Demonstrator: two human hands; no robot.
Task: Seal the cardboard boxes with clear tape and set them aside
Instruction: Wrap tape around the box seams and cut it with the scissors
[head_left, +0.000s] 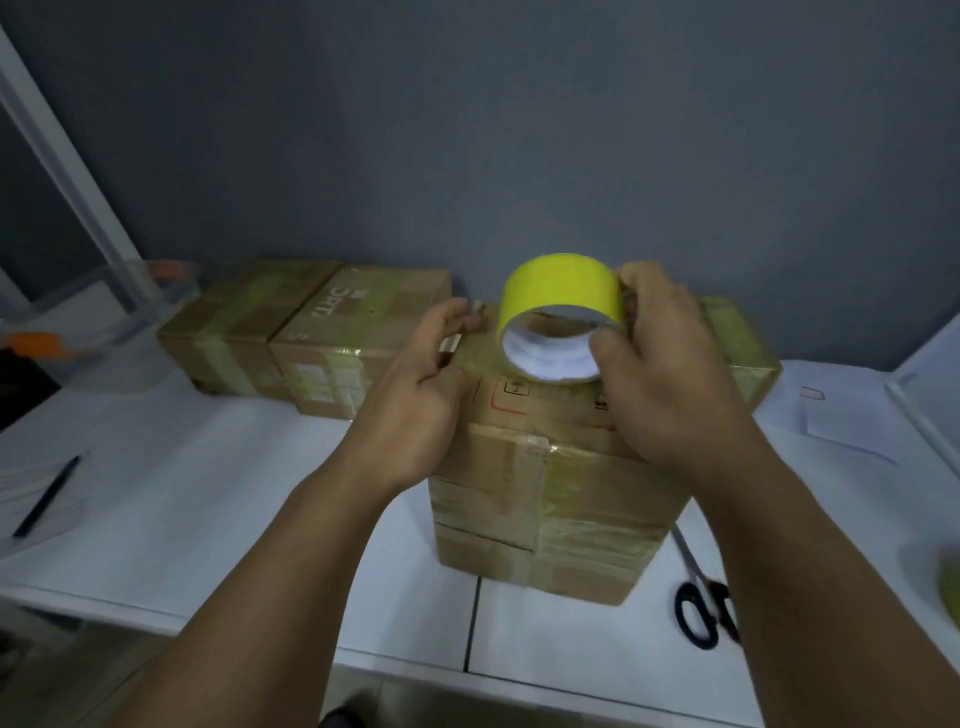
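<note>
A cardboard box (550, 499) stands at the centre of the frame on the white table (208, 467), its sides wrapped in bands of clear tape and its flaps closed; what it holds cannot be seen. Over its top, the right hand (670, 374) grasps a yellow-tinted tape roll (558, 317), thumb on the white inner core and fingers curled over the far edge. The left hand (415, 400) rests at the box's upper left corner with fingers loosely bent, seeming to pinch the tape's free end against the cardboard, though blur makes this uncertain. Two more taped boxes (306, 338) sit side by side at centre left against the grey wall. Black-handled scissors (704, 597) lie just right of the box. A black pen (47, 499) rests at the left edge. Clear plastic containers (104, 312) with orange parts stand at the upper left.
</note>
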